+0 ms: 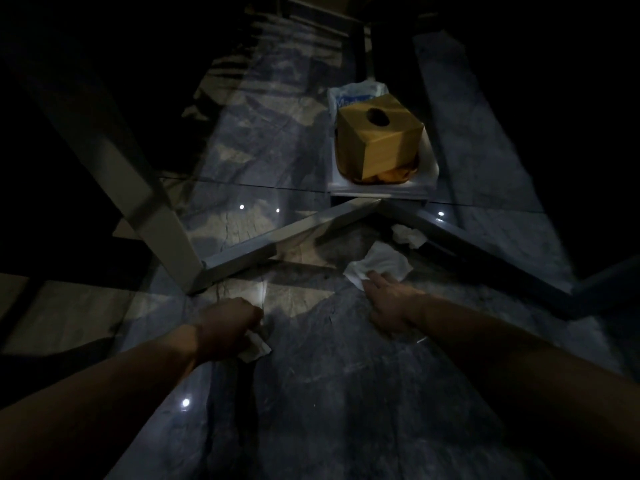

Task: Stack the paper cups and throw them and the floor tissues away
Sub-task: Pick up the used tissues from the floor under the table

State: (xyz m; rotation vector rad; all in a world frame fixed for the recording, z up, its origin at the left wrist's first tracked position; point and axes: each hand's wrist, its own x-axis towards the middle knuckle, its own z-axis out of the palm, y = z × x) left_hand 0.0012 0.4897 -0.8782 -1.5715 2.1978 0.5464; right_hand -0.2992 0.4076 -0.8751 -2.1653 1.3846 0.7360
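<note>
Down low in dim light, we reach both bare arms over a glossy dark marble floor under a glass-topped table. Our left hand is curled into a fist around a crumpled white tissue, a corner of which sticks out below the knuckles. Our right hand lies stretched forward, palm down, with its fingers closing on the near edge of a larger white tissue that lies spread on the floor; we cannot tell how firm the pinch is. A third, wadded tissue lies just beyond it, beside the grey metal bar of the table frame, untouched. The frame's bars meet in a V ahead of our hands, and a pale table leg slants down on the left. Farther off, a yellowish wooden tissue box with a round hole in its top sits on a white tray, with a blue-and-white plastic packet behind it. Small bright light spots reflect off the floor. No paper cups show in our view
</note>
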